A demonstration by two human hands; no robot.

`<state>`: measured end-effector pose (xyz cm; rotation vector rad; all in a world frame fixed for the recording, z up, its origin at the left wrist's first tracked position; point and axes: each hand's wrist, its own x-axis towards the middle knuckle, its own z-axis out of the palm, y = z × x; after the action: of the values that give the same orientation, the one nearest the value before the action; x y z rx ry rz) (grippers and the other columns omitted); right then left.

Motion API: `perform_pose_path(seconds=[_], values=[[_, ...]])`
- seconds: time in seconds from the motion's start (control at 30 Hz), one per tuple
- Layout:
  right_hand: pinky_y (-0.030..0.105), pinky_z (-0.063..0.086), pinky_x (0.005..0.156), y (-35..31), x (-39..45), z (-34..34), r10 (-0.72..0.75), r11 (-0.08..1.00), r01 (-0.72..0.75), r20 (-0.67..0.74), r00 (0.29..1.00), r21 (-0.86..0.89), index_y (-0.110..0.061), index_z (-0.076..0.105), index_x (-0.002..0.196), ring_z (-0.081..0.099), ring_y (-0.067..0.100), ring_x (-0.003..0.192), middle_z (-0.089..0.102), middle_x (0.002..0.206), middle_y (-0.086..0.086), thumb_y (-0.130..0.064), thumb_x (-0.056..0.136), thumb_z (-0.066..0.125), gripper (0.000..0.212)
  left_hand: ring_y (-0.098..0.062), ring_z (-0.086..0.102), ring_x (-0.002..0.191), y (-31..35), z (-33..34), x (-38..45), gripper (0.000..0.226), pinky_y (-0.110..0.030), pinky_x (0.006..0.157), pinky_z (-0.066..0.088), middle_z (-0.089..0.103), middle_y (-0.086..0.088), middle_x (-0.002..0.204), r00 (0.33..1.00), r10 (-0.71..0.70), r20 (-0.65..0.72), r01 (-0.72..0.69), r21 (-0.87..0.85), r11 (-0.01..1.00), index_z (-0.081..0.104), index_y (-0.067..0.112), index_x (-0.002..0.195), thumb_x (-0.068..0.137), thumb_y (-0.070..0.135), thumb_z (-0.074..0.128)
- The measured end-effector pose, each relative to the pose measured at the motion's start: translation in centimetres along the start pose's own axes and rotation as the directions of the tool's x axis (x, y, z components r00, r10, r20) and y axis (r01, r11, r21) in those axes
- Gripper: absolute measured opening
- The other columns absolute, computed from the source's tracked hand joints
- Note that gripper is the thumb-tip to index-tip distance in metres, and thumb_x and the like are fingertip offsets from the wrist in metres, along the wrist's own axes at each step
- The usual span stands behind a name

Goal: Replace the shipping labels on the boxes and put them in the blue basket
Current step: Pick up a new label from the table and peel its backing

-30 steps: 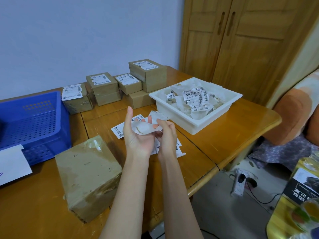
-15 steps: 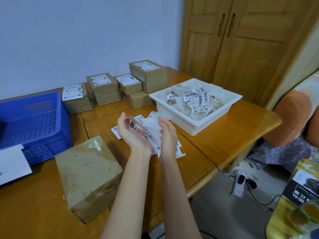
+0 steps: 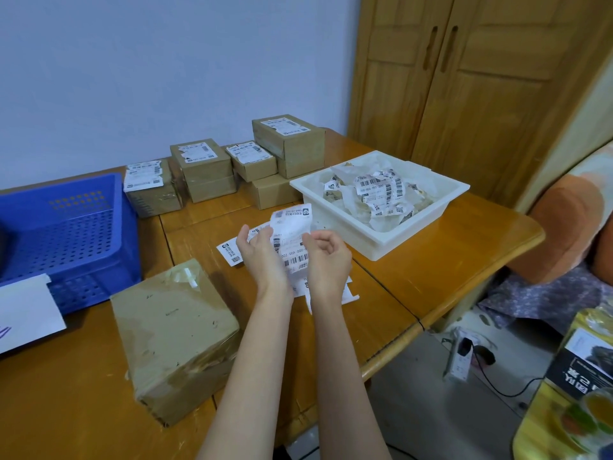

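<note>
Both hands hold a white shipping label (image 3: 292,240) upright above the wooden table (image 3: 414,270). My left hand (image 3: 262,260) pinches its left edge and my right hand (image 3: 326,260) pinches its right edge. More loose labels (image 3: 232,254) lie flat on the table under the hands. A bare brown box (image 3: 175,336) wrapped in tape, with no label, sits at the front left of my forearms. The blue basket (image 3: 66,234) stands at the left edge. Several labelled boxes (image 3: 202,167) are stacked along the wall.
A white tray (image 3: 391,240) with crumpled peeled labels sits right of the hands. A white sheet of paper (image 3: 26,310) leans on the basket's front. Behind the table is a wooden wardrobe (image 3: 464,94); a cushioned seat (image 3: 564,237) is at the right.
A second ago the hands held a crumpled scrap near the tray; now they hold a printed label lifted upright between them. The box and basket have not moved.
</note>
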<state>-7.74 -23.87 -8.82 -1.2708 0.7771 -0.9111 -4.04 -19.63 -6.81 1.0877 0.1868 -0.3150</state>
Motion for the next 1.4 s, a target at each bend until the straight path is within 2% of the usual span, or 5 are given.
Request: perform_pose_path(seconds=[0.33, 0.6, 0.8, 1.1, 1.4], values=[[0.029, 0.050, 0.067, 0.1, -0.5, -0.5, 0.139, 0.988, -0.134, -0.074, 0.987, 0.073, -0.019, 0.061, 0.089, 0.064, 0.014, 0.078, 0.069, 0.091, 0.001, -0.007, 0.085, 0.065, 0.013, -0.020, 0.067, 0.099, -0.5, -0.2, 0.0, 0.041, -0.028, 0.070, 0.056, 0.065, -0.001, 0.111, 0.978, 0.199, -0.065, -0.189, 0.141, 0.972, 0.056, 0.022, 0.118, 0.087, -0.005, 0.062], [0.028, 0.045, 0.083, -0.9, -1.1, -0.5, 0.126, 0.992, -0.127, 0.057, 0.990, 0.007, -0.038, 0.030, 0.148, 0.055, 0.006, 0.102, 0.045, 0.125, -0.002, -0.025, 0.079, 0.079, 0.085, -0.014, 0.068, 0.081, -0.9, -0.1, 0.0, 0.025, -0.023, 0.060, 0.054, 0.060, -0.004, 0.108, 0.970, 0.210, -0.120, -0.191, 0.147, 0.970, 0.052, 0.026, 0.108, 0.093, 0.009, 0.063], [0.020, 0.049, 0.072, -0.1, -1.1, 0.1, 0.226, 0.973, -0.228, 0.059, 0.972, 0.039, -0.020, 0.047, 0.111, 0.063, 0.004, 0.078, 0.063, 0.076, -0.014, -0.011, 0.084, 0.073, 0.039, -0.009, 0.059, 0.066, -0.5, 0.0, -0.6, 0.017, -0.016, 0.045, 0.049, 0.060, -0.001, 0.090, 0.993, -0.016, -0.113, 0.008, -0.072, 0.997, 0.050, 0.019, 0.114, 0.099, 0.011, 0.051], [0.007, 0.046, 0.061, -0.4, -1.4, 0.7, 0.127, 0.986, -0.121, -0.046, 0.991, 0.113, -0.025, 0.043, 0.137, 0.059, 0.001, 0.086, 0.044, 0.125, 0.000, -0.011, 0.091, 0.065, 0.054, -0.009, 0.057, 0.075, -0.5, -0.5, -1.0, 0.016, -0.028, 0.061, 0.047, 0.062, -0.001, 0.096, 0.995, -0.086, -0.050, 0.085, -0.033, 0.996, 0.047, 0.021, 0.113, 0.099, 0.013, 0.051], [0.047, 0.046, 0.103, 0.2, -1.1, 1.2, 0.386, 0.919, -0.384, -0.006, 0.923, 0.091, -0.015, 0.022, 0.152, 0.048, 0.028, 0.131, 0.024, 0.156, 0.003, -0.037, 0.085, 0.072, 0.086, -0.031, 0.063, 0.098, -1.1, -0.6, -0.5, 0.018, -0.047, 0.090, 0.050, 0.061, -0.012, 0.110, 0.994, -0.082, -0.067, 0.082, 0.001, 0.997, 0.042, 0.015, 0.100, 0.093, 0.005, 0.056]])
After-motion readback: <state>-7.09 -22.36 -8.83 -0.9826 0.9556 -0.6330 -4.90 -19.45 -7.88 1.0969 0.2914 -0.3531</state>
